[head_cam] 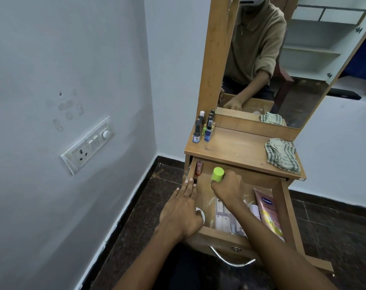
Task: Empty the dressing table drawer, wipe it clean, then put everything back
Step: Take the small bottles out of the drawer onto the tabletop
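The wooden drawer (219,237) of the dressing table stands pulled out. My right hand (228,190) is inside it, fingers curled round a bottle with a lime-green cap (218,174), which is raised above the drawer floor. My left hand (183,212) lies flat with straight fingers along the drawer's left wall. Inside the drawer lie a pink lotion tube (269,214) at the right, white tubes (222,218) in the middle, a red bottle (199,168) at the back left and a white round lid (201,213) under my left hand.
On the table top (236,149) stand several small bottles (203,130) at the back left and a checked cloth (281,154) at the right. A mirror (282,59) rises behind. A wall with a switch panel (87,144) is close on the left. The floor is dark tile.
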